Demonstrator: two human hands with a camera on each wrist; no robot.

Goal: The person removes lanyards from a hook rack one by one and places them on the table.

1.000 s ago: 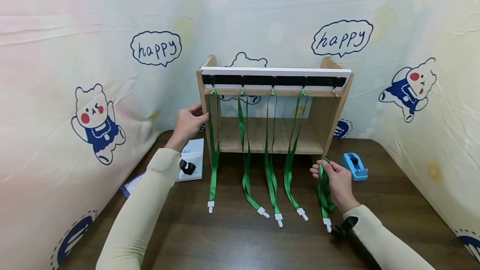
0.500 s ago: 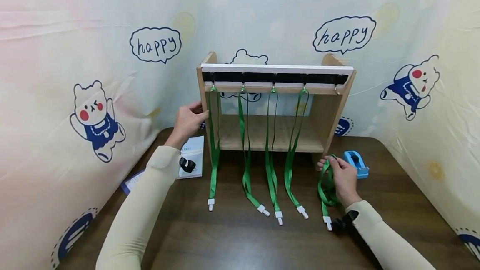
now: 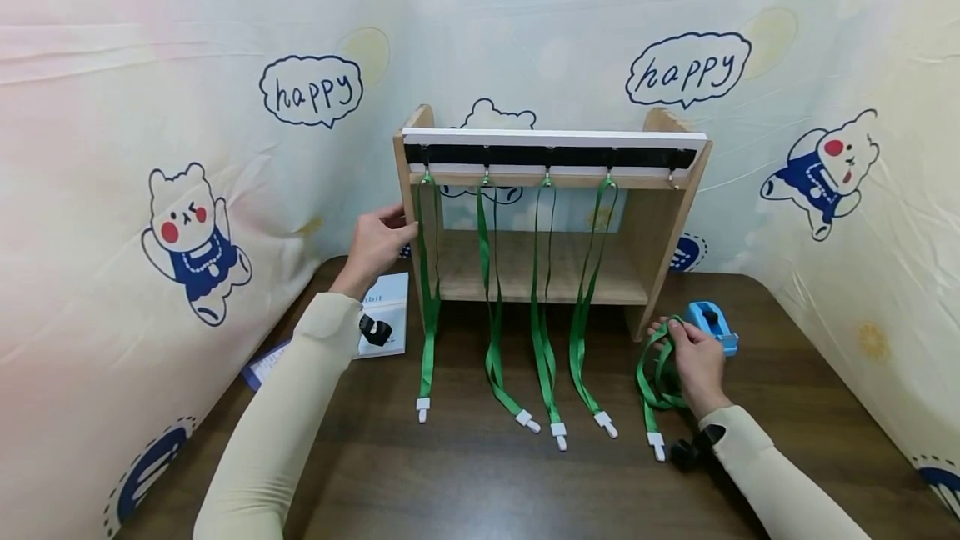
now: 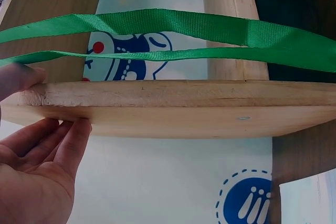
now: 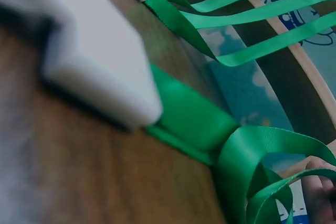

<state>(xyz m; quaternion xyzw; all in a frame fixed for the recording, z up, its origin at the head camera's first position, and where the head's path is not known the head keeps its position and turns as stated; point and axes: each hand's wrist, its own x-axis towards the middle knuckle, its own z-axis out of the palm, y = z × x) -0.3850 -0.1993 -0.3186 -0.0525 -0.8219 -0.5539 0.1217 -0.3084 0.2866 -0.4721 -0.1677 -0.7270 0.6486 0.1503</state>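
4 green lanyards (image 3: 538,336) hang from the bar (image 3: 517,156) on the wooden rack (image 3: 652,227), as I watch through the head view. I see the left hand (image 3: 372,244) with its grip closed on the rack's left side panel (image 4: 210,94), thumb and fingers on opposite faces. The right hand (image 3: 699,363) pinches a looped part of the 5th lanyard (image 3: 647,394) in its grip, right of the hanging row, a white clip (image 3: 656,446) at its lower end. I have a blue tape dispenser (image 3: 712,327) just beyond that hand on the worktop (image 3: 480,482), and a book (image 3: 387,307) lies near the left sleeve (image 3: 281,407).
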